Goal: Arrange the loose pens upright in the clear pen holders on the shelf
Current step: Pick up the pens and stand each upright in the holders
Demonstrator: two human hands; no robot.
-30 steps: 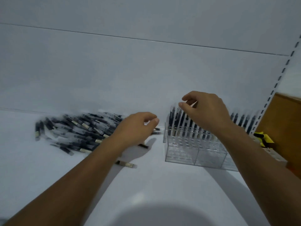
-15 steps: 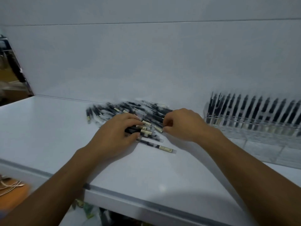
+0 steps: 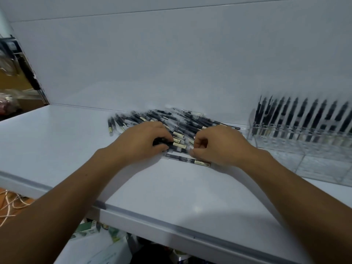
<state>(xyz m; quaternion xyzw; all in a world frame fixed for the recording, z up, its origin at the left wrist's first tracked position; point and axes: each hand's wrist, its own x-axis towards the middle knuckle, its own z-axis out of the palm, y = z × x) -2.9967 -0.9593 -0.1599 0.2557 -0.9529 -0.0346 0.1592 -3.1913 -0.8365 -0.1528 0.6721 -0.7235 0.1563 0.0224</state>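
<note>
The shelf [image 3: 57, 140] bears a pile of loose pens [image 3: 171, 119] at centre. The left hand [image 3: 141, 143] curls round several at its near edge. The right hand [image 3: 217, 147] is curled at their ends; grip unclear. The holder [image 3: 314, 162], far right, carries upright pens [image 3: 304, 115].

I see a white back panel [image 3: 171, 54] filling the rear. At far left stands a dark slotted upright [image 3: 28, 73], with blurred bagged clutter [image 3: 7, 103] beyond it. Low down at left lie pale cords [image 3: 11, 204], and further right a green box [image 3: 85, 228]
</note>
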